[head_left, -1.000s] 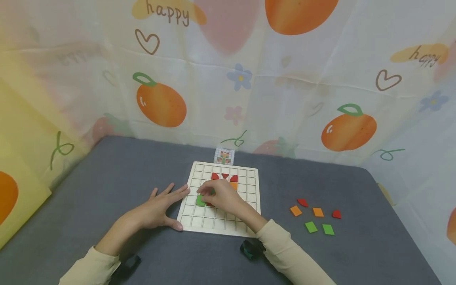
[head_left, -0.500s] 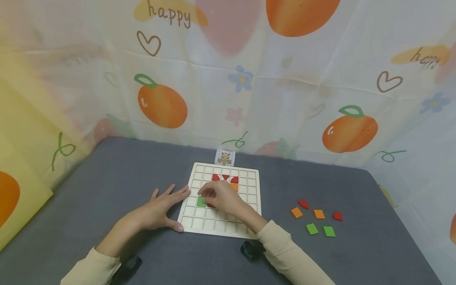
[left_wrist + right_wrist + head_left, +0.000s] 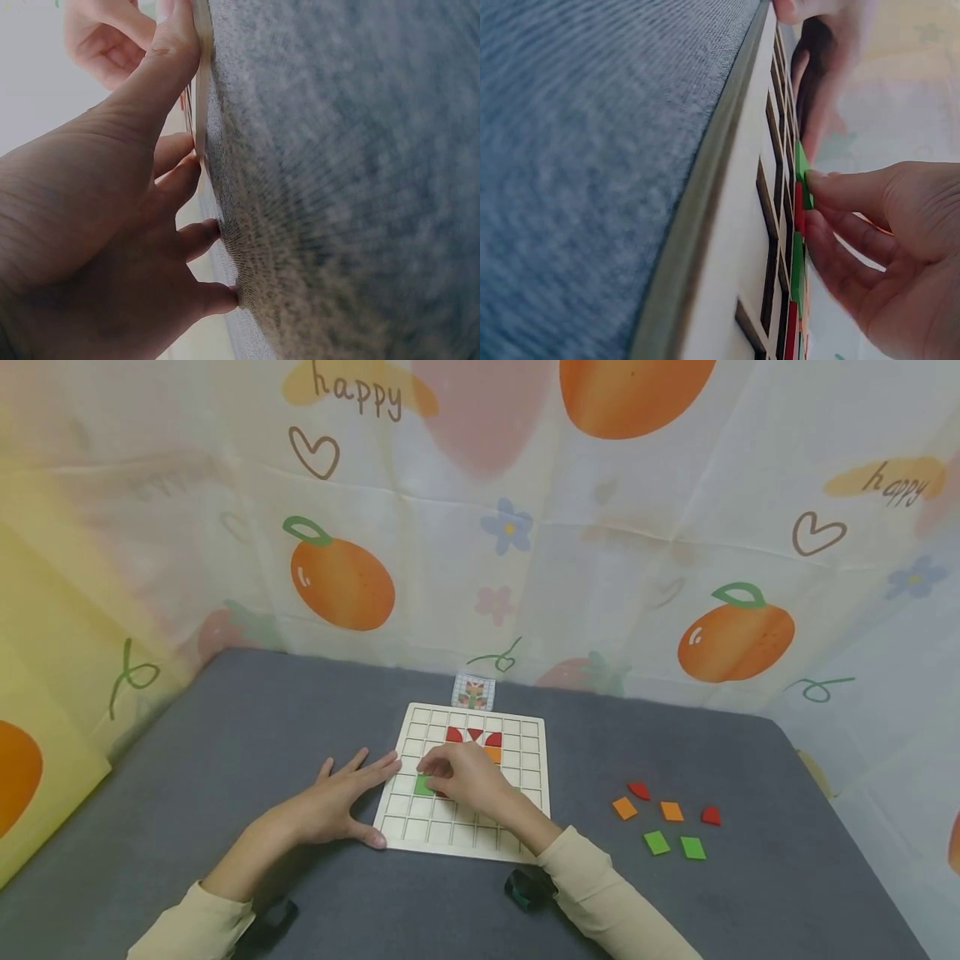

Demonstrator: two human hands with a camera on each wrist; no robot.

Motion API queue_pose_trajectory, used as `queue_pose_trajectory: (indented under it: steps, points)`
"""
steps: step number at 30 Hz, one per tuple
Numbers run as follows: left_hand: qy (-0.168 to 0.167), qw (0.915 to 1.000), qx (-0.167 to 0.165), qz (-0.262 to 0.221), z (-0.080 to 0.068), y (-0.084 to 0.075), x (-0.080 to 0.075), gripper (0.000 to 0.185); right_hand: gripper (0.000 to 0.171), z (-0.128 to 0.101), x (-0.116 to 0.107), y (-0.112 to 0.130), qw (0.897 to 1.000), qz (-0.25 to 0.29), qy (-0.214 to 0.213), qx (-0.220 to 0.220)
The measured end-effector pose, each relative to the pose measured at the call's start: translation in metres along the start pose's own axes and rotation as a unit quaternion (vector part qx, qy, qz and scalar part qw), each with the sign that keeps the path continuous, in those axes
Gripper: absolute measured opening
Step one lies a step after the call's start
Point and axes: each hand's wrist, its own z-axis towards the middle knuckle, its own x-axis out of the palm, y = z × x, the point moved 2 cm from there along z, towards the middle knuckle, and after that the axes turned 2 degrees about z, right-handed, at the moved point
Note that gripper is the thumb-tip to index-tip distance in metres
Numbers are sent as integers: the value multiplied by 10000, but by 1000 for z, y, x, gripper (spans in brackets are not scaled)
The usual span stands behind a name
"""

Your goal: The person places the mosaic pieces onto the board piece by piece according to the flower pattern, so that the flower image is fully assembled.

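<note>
My left hand spreads over the left edge of the pale wooden grid board; its thumb and a fingertip touch the rim. Over the board's middle, my right hand is curled at a green square tile. In the right wrist view the thumb lies against that green tile, which is slightly tilted beside a red tile. Red pieces and an orange tile sit in cells behind the hand. The hand hides other tiles.
A small pattern card lies behind the board. To the right on the grey table are loose red pieces, orange tiles and green tiles. A printed cloth hangs behind.
A bit of green that showed between the right fingers a second ago is now hidden. The right fingers have shifted very slightly; the left hand stays on the board's edge.
</note>
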Motion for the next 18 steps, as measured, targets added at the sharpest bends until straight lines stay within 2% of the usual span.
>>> queue_pose_trajectory:
  steps: [18]
  points:
    - [7, 10000, -31, 65, 2, 2, 2, 108, 16, -2, 1, 5, 9992, -343, -168, 151]
